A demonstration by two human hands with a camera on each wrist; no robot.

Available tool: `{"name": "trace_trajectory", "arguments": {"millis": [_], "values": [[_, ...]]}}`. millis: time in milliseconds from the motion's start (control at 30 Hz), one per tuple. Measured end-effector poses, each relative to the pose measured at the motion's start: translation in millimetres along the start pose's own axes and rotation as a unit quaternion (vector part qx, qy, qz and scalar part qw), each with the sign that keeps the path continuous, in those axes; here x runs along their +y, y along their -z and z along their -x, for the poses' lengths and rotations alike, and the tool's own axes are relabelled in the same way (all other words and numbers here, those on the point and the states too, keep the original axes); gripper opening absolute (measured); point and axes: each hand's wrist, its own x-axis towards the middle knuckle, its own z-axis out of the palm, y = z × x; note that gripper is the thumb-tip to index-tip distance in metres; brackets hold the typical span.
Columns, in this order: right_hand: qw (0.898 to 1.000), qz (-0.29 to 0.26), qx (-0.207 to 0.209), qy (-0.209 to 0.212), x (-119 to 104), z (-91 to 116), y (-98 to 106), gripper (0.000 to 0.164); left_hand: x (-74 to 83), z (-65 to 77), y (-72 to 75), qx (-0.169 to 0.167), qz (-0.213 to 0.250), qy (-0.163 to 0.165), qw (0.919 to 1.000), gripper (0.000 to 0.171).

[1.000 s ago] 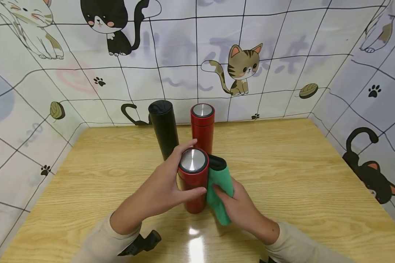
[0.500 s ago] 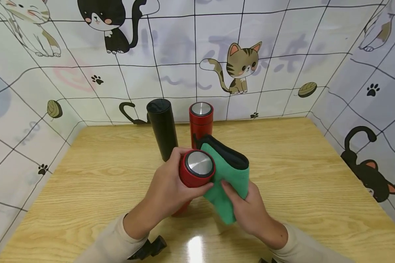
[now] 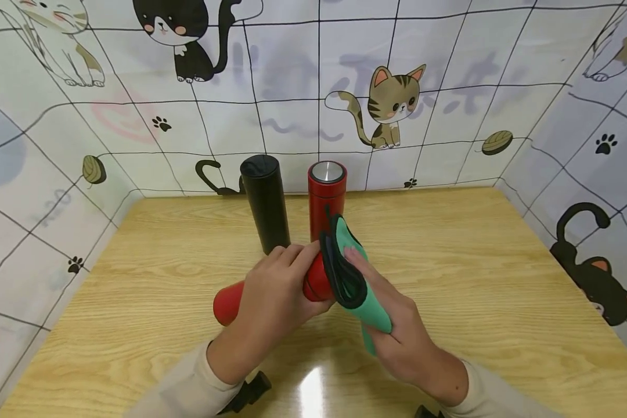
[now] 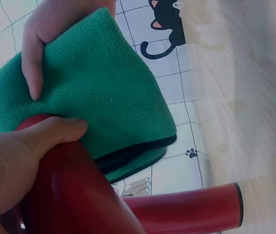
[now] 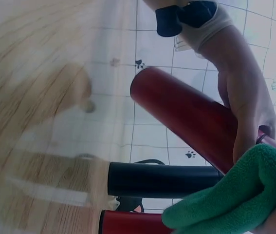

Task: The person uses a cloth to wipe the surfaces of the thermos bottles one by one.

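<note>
My left hand (image 3: 274, 293) grips a red thermos bottle (image 3: 229, 303) round its upper part, tilted well over, its base pointing left. In the right wrist view the base of this thermos bottle (image 5: 176, 109) is off the table. My right hand (image 3: 407, 331) holds a folded green cloth (image 3: 373, 313) with black edging against the bottle's top end. That end is hidden behind the cloth. In the left wrist view the left thumb lies along the bottle beside the green cloth (image 4: 99, 87), and fingers of the right hand press on the cloth's far side.
Behind the hands, a black bottle (image 3: 266, 203) and a second red thermos bottle (image 3: 327, 191) with a silver-topped lid stand upright on the wooden table (image 3: 475, 261). A cat-print sheet (image 3: 287, 75) encloses the table at the back and sides.
The left hand has lifted the red thermos bottle and tipped it over from upright, top swinging right. The right hand has brought the cloth from the bottle's side onto its top end.
</note>
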Motion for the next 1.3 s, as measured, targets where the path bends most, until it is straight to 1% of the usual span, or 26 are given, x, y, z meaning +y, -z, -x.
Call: {"name": "trace_trajectory", "arguments": {"millis": [100,167,300,367,400,467,500,533,567,600,633,667,700,767,833,900,933,967,1000,1067,1100,1133,1167,1200,1233,1300], "values": [[1.0,0.009,-0.003,-0.009,1,-1,1,0.067,1.3,0.8,-1.1,0.004,-0.006,-0.011,0.9999,0.066],[1.0,0.005,-0.002,-0.013,2,-2,2,0.064,1.6,1.0,-0.3,0.008,-0.006,-0.012,0.9999,0.067],[1.0,0.008,0.006,0.0,3,-1,1,0.064,0.2,0.2,2.3,0.003,-0.003,0.007,1.0,0.069],[1.0,-0.005,0.008,0.001,5,-1,1,0.066,-1.5,-0.8,4.0,-0.005,0.001,0.016,0.9999,0.07],[1.0,-0.016,0.011,-0.005,6,0,1,0.063,-2.2,-1.3,5.2,-0.008,0.007,0.022,0.9997,0.07],[0.997,-0.047,0.015,-0.053,6,2,4,0.058,-3.5,-1.8,8.4,-0.007,0.03,0.036,0.9989,0.07],[0.995,-0.059,0.019,-0.084,5,2,5,0.054,-4.0,-1.9,10.8,-0.005,0.053,0.046,0.9975,0.071],[0.99,-0.073,0.022,-0.121,5,3,6,0.048,-4.1,-2.0,13.9,-0.002,0.08,0.057,0.9951,0.072],[0.983,-0.082,0.023,-0.16,5,4,7,0.042,-4.3,-2.0,17.2,0.002,0.113,0.071,0.991,0.073],[0.976,-0.089,0.022,-0.2,4,5,9,0.036,-4.3,-1.8,21.2,0.006,0.151,0.086,0.9847,0.074],[0.967,-0.09,0.019,-0.238,4,5,9,0.033,-4.6,-2.0,25.3,0.01,0.191,0.098,0.9767,0.075],[0.959,-0.092,0.017,-0.269,5,5,9,0.031,-4.8,-2.4,29.6,0.015,0.23,0.108,0.9669,0.076],[0.95,-0.094,0.013,-0.298,6,3,8,0.031,-5.1,-2.8,33.8,0.022,0.265,0.117,0.9567,0.078],[0.929,-0.108,0.006,-0.354,11,0,8,0.034,-6.7,-3.6,40.7,0.049,0.319,0.125,0.9383,0.079],[0.903,-0.134,0.001,-0.409,17,-3,8,0.038,-8.9,-4.3,45.5,0.087,0.36,0.117,0.9214,0.078],[0.873,-0.17,-0.002,-0.457,25,-6,9,0.043,-10.8,-4.1,47.4,0.132,0.398,0.11,0.901,0.075],[0.858,-0.192,-0.005,-0.476,29,-6,10,0.045,-11.5,-4.0,47.3,0.153,0.418,0.105,0.889,0.073],[0.845,-0.214,-0.009,-0.49,32,-7,10,0.046,-12.1,-4.1,46.7,0.171,0.441,0.099,0.8754,0.072],[0.833,-0.235,-0.013,-0.501,35,-7,10,0.047,-12.5,-4.1,45.4,0.187,0.466,0.093,0.8598,0.07],[0.813,-0.277,-0.026,-0.512,40,-5,10,0.045,-12.4,-4.4,41.8,0.208,0.512,0.078,0.8299,0.068],[0.803,-0.299,-0.036,-0.514,42,-4,9,0.043,-12.0,-4.6,39.6,0.214,0.528,0.069,0.8191,0.068],[0.793,-0.319,-0.044,-0.517,43,-2,8,0.042,-11.5,-4.9,37.6,0.218,0.538,0.059,0.8118,0.067],[0.784,-0.337,-0.052,-0.519,44,-1,7,0.041,-11.0,-5.2,35.6,0.22,0.547,0.05,0.8064,0.067],[0.775,-0.352,-0.057,-0.522,45,0,6,0.041,-10.4,-5.3,33.8,0.221,0.551,0.046,0.8038,0.067],[0.767,-0.365,-0.06,-0.524,45,2,5,0.04,-9.8,-5.4,32.4,0.221,0.549,0.044,0.8049,0.067],[0.757,-0.379,-0.058,-0.529,45,4,4,0.04,-9.5,-5.6,30.0,0.22,0.54,0.048,0.8109,0.067]]}}
